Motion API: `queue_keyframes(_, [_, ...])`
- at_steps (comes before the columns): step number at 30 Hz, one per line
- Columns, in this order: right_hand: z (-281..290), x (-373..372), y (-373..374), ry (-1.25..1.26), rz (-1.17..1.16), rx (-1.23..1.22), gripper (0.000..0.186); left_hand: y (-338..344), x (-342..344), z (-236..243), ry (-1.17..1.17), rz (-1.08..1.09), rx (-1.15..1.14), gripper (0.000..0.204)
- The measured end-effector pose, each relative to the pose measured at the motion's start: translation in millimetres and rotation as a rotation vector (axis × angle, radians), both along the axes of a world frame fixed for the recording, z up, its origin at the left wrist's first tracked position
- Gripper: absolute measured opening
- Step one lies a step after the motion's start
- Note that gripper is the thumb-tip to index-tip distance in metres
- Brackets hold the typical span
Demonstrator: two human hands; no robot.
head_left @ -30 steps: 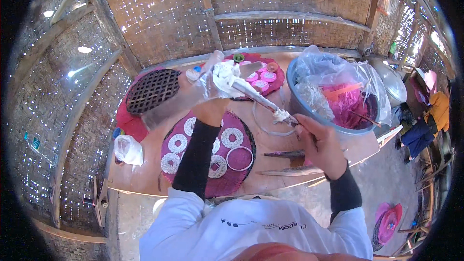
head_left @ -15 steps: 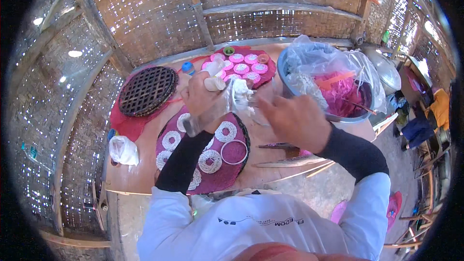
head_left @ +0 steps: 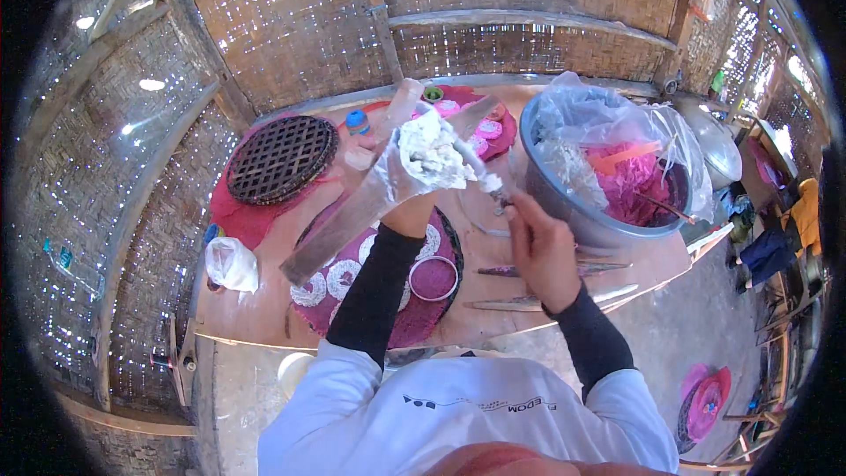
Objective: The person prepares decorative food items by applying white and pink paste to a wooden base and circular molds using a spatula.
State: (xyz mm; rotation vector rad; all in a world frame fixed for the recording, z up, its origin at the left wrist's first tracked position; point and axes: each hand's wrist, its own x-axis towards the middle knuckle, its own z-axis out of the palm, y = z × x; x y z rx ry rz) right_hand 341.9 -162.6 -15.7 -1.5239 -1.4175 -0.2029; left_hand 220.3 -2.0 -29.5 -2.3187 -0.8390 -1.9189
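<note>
Drew the right hand (head_left: 548,251) lower and nearer the body since half a second ago, and tipped the wooden tool (head_left: 339,227), baring more of the white paste (head_left: 432,154). Holds that tool up above the smooth tan desk (head_left: 256,310) with the left hand (head_left: 411,213), grip mostly hidden behind the sticky, lumpy heap; impossible to see how each finger lies. Pinches a slim stick (head_left: 503,199), perhaps wooden, in a narrow right grip, with paste clotted at its end, near the heap. Below the tool, on coarse pink cloth (head_left: 410,332), coiled, stringy white rings (head_left: 342,280). Beyond, round pink-and-white discs (head_left: 487,130). To the right, a rounded blue-grey tub (head_left: 568,198), draped with crinkled clear plastic (head_left: 582,95), around shaggy pink shreds (head_left: 630,194). Nearer, tapered wooden slats (head_left: 551,298). To the left, a dark, round latticed basket (head_left: 282,160) and a crumpled white bag (head_left: 232,264).
</note>
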Motion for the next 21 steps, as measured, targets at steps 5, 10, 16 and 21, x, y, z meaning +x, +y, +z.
queue_keyframes(5, [-9.1,-8.1,-14.6,0.024,0.087,-0.089,0.026,8.2,1.2,-9.0,-0.116,-0.121,-0.120,0.045])
queue_keyframes(10, [-9.2,-2.4,-29.4,0.201,0.251,-0.183,0.021,7.8,-0.8,1.5,-0.074,0.014,-0.037,0.043])
queue_keyframes(16, [-23.4,6.0,-20.9,0.309,0.162,-0.181,0.019,14.2,11.1,1.6,0.036,0.212,0.097,0.037])
queue_keyframes(21, [-2.6,18.3,-46.4,0.587,0.528,-0.398,0.026,48.7,0.7,-33.0,-0.312,-0.233,-0.278,0.031])
